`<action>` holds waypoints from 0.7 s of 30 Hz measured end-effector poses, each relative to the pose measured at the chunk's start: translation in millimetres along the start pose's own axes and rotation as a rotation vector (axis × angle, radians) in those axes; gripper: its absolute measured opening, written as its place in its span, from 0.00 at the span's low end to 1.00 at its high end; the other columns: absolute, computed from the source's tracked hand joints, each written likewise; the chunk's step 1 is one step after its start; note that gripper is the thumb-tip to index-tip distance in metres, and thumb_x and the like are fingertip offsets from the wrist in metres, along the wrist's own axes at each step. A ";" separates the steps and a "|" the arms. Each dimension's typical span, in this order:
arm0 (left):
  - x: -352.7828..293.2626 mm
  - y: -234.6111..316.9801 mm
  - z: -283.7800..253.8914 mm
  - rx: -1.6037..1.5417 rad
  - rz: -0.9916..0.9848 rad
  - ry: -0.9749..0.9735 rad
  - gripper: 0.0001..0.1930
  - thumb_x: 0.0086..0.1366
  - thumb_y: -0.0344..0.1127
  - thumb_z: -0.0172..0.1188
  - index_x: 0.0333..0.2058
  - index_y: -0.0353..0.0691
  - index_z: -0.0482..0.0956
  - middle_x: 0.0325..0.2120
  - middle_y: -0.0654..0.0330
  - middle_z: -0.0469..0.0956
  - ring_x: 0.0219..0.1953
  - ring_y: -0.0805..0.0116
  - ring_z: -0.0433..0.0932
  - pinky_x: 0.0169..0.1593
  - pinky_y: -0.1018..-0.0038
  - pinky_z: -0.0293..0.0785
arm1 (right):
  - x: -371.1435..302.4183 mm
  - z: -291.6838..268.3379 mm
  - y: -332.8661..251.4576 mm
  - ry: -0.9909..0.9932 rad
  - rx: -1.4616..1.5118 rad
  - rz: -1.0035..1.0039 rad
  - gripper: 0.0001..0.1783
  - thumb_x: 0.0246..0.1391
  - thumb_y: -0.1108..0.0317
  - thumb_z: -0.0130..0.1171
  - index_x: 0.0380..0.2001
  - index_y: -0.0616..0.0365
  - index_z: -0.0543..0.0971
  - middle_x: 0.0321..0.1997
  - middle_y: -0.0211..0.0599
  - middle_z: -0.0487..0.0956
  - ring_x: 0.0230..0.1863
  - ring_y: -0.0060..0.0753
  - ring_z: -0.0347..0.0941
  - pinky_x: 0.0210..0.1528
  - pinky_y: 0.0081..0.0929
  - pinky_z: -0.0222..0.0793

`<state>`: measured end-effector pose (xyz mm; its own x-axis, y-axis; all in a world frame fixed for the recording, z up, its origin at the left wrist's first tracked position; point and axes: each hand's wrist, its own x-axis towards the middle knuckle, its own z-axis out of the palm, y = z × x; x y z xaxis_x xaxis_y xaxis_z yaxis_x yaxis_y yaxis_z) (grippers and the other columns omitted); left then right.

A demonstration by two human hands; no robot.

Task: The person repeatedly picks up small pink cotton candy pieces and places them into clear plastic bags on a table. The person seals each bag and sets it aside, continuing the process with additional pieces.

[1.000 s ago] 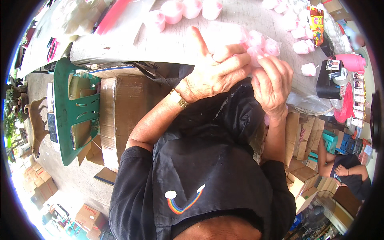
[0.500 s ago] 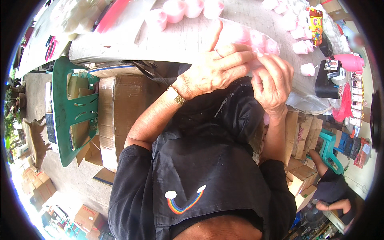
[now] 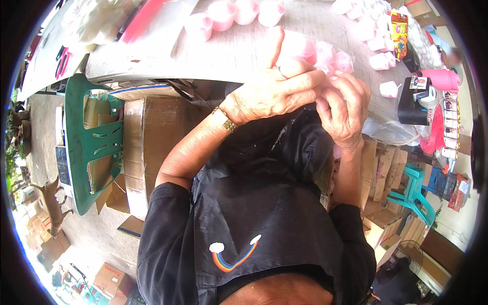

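A pale table (image 3: 223,57) stretches over the top of the view, and it is the biggest thing here. In front of it the person wears a black apron (image 3: 269,208) with a small rainbow on it. To the left stand a green chair (image 3: 77,137) and, beside it, a cardboard box (image 3: 168,122). The left hand (image 3: 277,96) and the right hand (image 3: 345,113) come together at the table's near edge. The left little finger is stretched up straight, while its other fingers reach toward the right hand; the right fingers are bent and narrow. Their tips are near each other, but whether they pinch plastic, I cannot tell. The clear bag (image 3: 305,48), with pink pieces (image 3: 325,53) inside, is on the table, just beyond the fingertips. Farther left is a row of four pink cups (image 3: 222,14). A gold watch (image 3: 224,120) is around the left wrist.
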<state>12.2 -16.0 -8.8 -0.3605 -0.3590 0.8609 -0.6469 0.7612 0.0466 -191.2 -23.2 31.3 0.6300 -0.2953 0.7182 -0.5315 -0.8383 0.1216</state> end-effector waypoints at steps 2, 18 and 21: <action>0.6 -0.9 -0.6 -0.033 -0.005 -0.005 0.07 0.54 0.36 0.65 0.33 0.53 0.81 0.46 0.73 0.75 0.44 0.76 0.78 0.67 0.22 0.35 | -1.5 3.9 1.6 0.046 -0.015 -0.024 0.14 0.46 0.75 0.71 0.37 0.57 0.80 0.48 0.34 0.77 0.51 0.39 0.75 0.50 0.40 0.69; -5.9 5.3 0.3 0.117 -0.062 0.030 0.07 0.56 0.41 0.65 0.35 0.57 0.83 0.46 0.77 0.79 0.53 0.74 0.77 0.62 0.24 0.10 | -6.4 7.4 -6.4 0.045 0.021 0.121 0.17 0.51 0.78 0.67 0.46 0.59 0.78 0.46 0.36 0.79 0.46 0.38 0.76 0.50 0.36 0.64; -4.3 5.1 0.6 0.082 -0.079 0.030 0.07 0.56 0.40 0.66 0.34 0.54 0.83 0.45 0.76 0.79 0.52 0.73 0.77 0.64 0.25 0.13 | -1.1 3.8 -5.5 0.032 0.057 0.083 0.15 0.50 0.79 0.66 0.43 0.60 0.78 0.46 0.36 0.79 0.46 0.39 0.77 0.50 0.37 0.66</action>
<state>10.0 -10.9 -12.6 -0.2865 -0.3991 0.8710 -0.7256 0.6840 0.0748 -186.9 -20.0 27.3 0.5663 -0.3503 0.7460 -0.5473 -0.8366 0.0227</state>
